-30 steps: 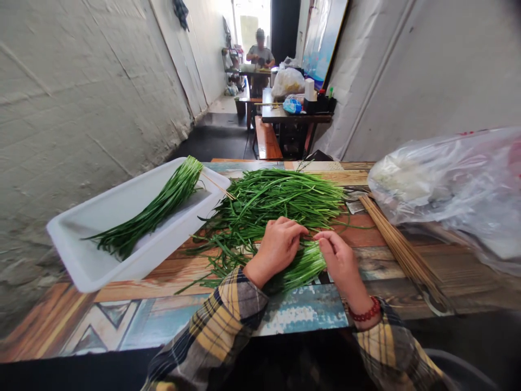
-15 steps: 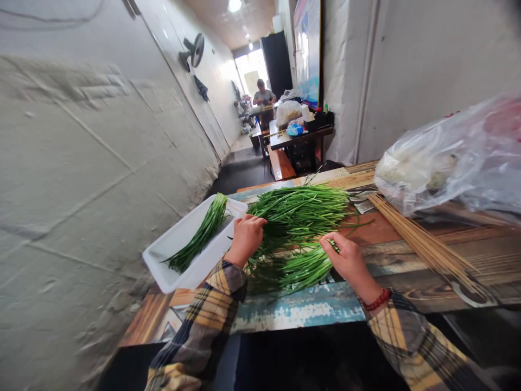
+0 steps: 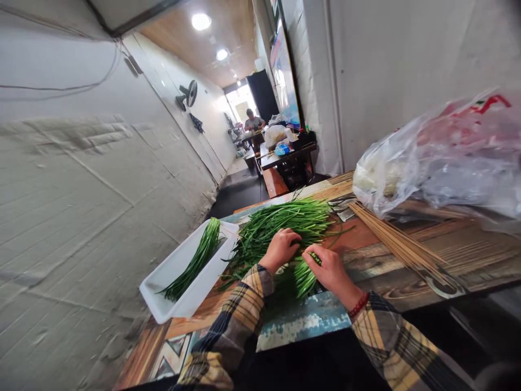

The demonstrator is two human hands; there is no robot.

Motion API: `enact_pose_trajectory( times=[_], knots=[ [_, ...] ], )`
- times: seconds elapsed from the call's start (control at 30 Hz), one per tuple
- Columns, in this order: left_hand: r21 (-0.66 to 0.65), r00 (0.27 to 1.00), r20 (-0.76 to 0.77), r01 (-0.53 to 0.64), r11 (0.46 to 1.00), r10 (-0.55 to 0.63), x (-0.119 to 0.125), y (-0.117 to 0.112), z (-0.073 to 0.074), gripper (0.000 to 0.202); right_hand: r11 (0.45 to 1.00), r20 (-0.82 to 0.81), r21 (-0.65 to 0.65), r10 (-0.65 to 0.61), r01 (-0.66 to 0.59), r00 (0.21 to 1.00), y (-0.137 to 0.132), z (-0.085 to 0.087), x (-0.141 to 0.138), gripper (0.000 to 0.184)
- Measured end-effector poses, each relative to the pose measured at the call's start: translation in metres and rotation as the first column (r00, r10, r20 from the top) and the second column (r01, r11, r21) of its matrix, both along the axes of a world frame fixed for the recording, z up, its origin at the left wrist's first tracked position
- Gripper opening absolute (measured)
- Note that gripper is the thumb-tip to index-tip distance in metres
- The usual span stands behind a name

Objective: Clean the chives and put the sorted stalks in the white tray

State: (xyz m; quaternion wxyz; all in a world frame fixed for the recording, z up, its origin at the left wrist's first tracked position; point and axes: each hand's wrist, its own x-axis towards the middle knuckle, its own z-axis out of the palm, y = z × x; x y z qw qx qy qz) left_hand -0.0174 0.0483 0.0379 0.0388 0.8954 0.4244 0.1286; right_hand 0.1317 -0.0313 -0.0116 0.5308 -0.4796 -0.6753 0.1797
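Observation:
A loose pile of green chives (image 3: 280,222) lies on the patterned wooden table (image 3: 378,260). My left hand (image 3: 280,248) rests on the pile with fingers curled into the stalks. My right hand (image 3: 329,267) is closed around a small bunch of chives (image 3: 304,274) near the table's front edge. The two hands are close together, almost touching. A white rectangular tray (image 3: 179,271) to the left holds one tied bunch of chives (image 3: 195,260).
A bundle of bamboo skewers (image 3: 396,244) lies to the right of the pile. A big clear plastic bag (image 3: 443,157) sits at the far right. A wall runs along the left. Down the aisle stand more tables (image 3: 288,155) and a seated person (image 3: 252,122).
My left hand came back from the tray's edge to the chive pile beside my right hand. The view has tilted up and turned, showing more ceiling.

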Motion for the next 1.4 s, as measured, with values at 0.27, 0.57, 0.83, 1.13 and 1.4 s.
enact_pose_trajectory(
  times=[0.27, 0.57, 0.83, 1.13, 1.4],
  knots=[
    [0.156, 0.978, -0.210, 0.043, 0.987, -0.009, 0.007, 0.006, -0.004, 0.017, 0.999, 0.016, 0.023, 0.033, -0.034, 0.999, 0.000, 0.004, 0.000, 0.021],
    [-0.160, 0.826, 0.544, -0.070, 0.985, 0.147, -0.012, -0.008, 0.002, 0.010, 0.999, 0.010, -0.018, 0.026, -0.026, 1.000, -0.002, 0.005, 0.000, 0.021],
    [-0.520, 0.573, 0.728, 0.102, 0.848, 0.377, -0.014, -0.033, -0.004, 0.019, 0.998, 0.015, -0.056, -0.012, 0.012, 1.000, -0.004, 0.006, 0.002, 0.020],
    [-0.446, 0.509, 0.737, -0.126, 0.886, 0.444, -0.073, -0.033, 0.018, 0.022, 0.995, 0.044, -0.085, -0.051, 0.055, 0.998, -0.003, 0.001, 0.005, 0.022],
    [-0.225, 0.582, 0.629, -0.498, 0.837, 0.516, -0.155, -0.044, 0.001, 0.020, 0.993, 0.058, -0.097, -0.056, 0.061, 0.997, -0.004, -0.005, 0.008, 0.023]
  ],
)
